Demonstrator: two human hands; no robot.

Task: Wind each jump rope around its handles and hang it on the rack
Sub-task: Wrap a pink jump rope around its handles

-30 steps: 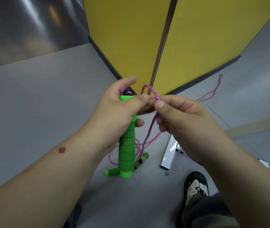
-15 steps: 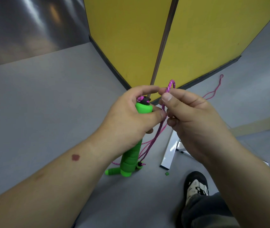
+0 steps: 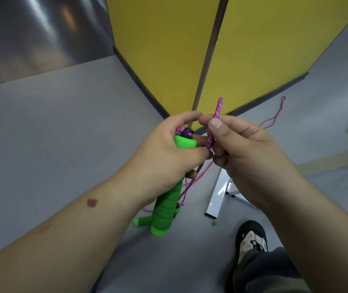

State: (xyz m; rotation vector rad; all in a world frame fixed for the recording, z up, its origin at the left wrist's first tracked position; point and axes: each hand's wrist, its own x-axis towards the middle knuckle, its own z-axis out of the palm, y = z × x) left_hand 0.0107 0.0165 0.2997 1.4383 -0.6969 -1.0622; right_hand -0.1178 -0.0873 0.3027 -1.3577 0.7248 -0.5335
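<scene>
Grey floor (image 3: 42, 127) under you, two yellow partition panels (image 3: 169, 49) meeting at a dark seam straight ahead, brushed-metal wall (image 3: 31, 32) top left. White metal foot (image 3: 216, 197) of some stand lies on the floor near your shoe (image 3: 251, 242).

Your left hand (image 3: 169, 157) is wrapped around the upper part of a green foam handle (image 3: 164, 208), thumb across it, index finger stretched out toward the right hand. Handle hangs tilted, lower end pointing down. A second green handle (image 3: 141, 221) shows just behind its lower end; can't tell if it's on the floor or dangling.

Your right hand (image 3: 243, 149) pinches the pink jump rope (image 3: 211, 140) between thumb and index, other fingers curled. A doubled bit of rope sticks up above the pinch; below, strands run down alongside the handle. The rest of the rope trails on the floor to the right, loop end (image 3: 279, 111) near the partition base.
</scene>
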